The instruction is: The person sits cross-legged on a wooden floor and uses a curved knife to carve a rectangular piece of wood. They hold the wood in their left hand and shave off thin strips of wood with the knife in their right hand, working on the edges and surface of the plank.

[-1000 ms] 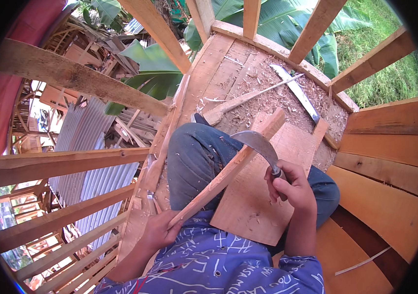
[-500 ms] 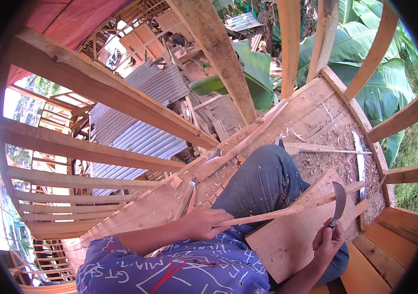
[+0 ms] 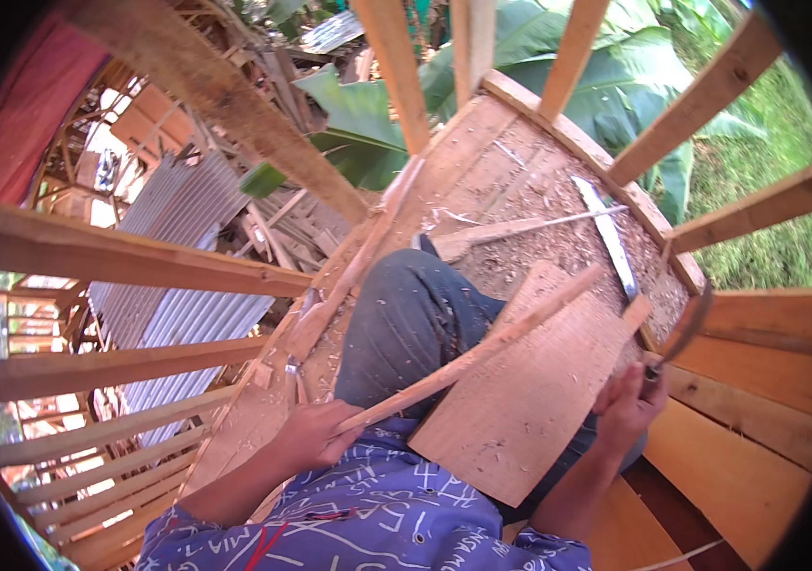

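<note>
My left hand [image 3: 316, 438] is closed around the near end of a long, thin wooden strip [image 3: 482, 354], which slants up and to the right across my lap. Under the strip a flat wooden board [image 3: 511, 419] rests on my legs. To the right, my right hand [image 3: 630, 400] grips a curved-blade knife [image 3: 690, 328] by its handle, the blade pointing up and away. The blade stands apart from the strip, out past the board's right edge. The fingers of my right hand hide most of the knife's handle.
Shavings litter the plank floor [image 3: 511, 252]. A long metal blade [image 3: 606, 233] lies near the raised far edge, beside a tapered piece of wood with a thin tip [image 3: 511, 233]. Upright wooden posts [image 3: 263, 128] surround me. Beyond them are corrugated metal sheets [image 3: 173, 219] and banana leaves [image 3: 606, 86].
My right hand has swung the knife outward, away from the strip. The strip now tilts more steeply, its far end raised. My view has shifted to the right.
</note>
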`<state>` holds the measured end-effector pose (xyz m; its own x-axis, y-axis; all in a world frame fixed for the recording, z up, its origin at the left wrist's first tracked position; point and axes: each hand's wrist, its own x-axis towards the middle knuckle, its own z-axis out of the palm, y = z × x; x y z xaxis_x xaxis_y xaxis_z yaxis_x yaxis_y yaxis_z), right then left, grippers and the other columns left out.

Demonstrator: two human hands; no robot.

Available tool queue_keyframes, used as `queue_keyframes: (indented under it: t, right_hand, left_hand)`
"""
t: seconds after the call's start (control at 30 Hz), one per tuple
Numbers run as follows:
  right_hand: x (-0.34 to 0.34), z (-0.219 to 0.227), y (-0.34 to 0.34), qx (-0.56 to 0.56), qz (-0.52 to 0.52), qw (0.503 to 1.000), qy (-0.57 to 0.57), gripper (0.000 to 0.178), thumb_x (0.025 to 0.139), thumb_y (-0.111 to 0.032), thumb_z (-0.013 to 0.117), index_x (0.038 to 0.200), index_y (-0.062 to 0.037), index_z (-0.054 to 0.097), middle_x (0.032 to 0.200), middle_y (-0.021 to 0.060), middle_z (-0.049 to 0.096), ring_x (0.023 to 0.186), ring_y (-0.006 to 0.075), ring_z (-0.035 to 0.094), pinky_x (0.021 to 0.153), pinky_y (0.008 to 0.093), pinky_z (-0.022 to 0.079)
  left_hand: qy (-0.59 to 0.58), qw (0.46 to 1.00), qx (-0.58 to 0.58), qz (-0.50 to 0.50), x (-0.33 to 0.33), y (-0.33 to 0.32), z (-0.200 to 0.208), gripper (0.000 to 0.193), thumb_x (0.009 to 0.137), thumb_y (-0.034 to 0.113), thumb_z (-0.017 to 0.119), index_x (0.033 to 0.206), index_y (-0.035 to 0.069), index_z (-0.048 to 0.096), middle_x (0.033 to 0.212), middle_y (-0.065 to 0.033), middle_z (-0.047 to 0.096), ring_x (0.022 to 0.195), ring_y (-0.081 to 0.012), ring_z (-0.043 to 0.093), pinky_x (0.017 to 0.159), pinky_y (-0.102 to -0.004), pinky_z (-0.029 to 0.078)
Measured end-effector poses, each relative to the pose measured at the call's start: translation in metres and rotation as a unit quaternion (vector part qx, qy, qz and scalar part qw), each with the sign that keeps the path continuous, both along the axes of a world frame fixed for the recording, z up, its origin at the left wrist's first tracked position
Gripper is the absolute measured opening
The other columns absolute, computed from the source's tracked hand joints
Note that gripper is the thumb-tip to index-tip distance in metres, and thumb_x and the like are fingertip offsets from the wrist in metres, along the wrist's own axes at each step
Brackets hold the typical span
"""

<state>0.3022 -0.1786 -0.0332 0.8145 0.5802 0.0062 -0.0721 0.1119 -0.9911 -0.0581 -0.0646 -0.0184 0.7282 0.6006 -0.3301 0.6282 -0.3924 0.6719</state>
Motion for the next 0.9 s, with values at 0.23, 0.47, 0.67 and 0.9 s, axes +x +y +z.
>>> queue_keyframes:
  t: [0.23,0.47,0.67,0.9]
  right_hand:
    - [-0.032,-0.013,0.01,-0.135,0.204,0.97,0.014,0.015,0.088,-0.013,0.067,0.09,0.002,0.062,0.059,-0.0059,0.045,0.053,0.0018,0.037,0.048,0.021,0.028]
    - [-0.024,-0.038,-0.003,-0.035,-0.085,0.996,0.005,0.014,0.096,-0.017,0.058,0.092,-0.003,0.055,0.061,-0.0031,0.044,0.047,0.0025,0.038,0.04,0.0196,0.03]
    - [0.018,0.001,-0.007,0.043,-0.074,0.992,0.091,0.015,0.1,-0.021,0.051,0.093,-0.0075,0.05,0.058,-0.0033,0.041,0.04,0.0037,0.038,0.033,0.0193,0.03]
    - [-0.018,0.006,0.012,-0.176,0.219,0.96,0.021,0.016,0.087,-0.012,0.068,0.093,0.0027,0.064,0.06,-0.0041,0.047,0.053,0.0023,0.037,0.047,0.0224,0.028]
  left_hand:
    - [0.012,0.999,0.0,0.036,0.015,-0.004,0.017,0.017,0.081,0.013,0.066,0.095,0.004,0.065,0.076,-0.0135,0.062,0.067,-0.0324,0.063,0.06,-0.0394,0.049]
    - [0.016,0.999,-0.022,0.036,0.01,0.0,0.011,0.017,0.08,0.013,0.067,0.093,0.004,0.065,0.074,-0.0137,0.062,0.066,-0.0324,0.063,0.059,-0.0391,0.049]
    - [0.014,0.999,-0.019,0.046,0.008,0.001,0.01,0.015,0.079,0.012,0.067,0.091,0.002,0.065,0.075,-0.0147,0.063,0.065,-0.0328,0.063,0.059,-0.039,0.049]
    - [0.029,0.997,-0.023,0.064,0.013,-0.004,0.011,0.016,0.079,0.011,0.066,0.093,0.002,0.066,0.076,-0.0151,0.063,0.067,-0.033,0.064,0.06,-0.0389,0.05]
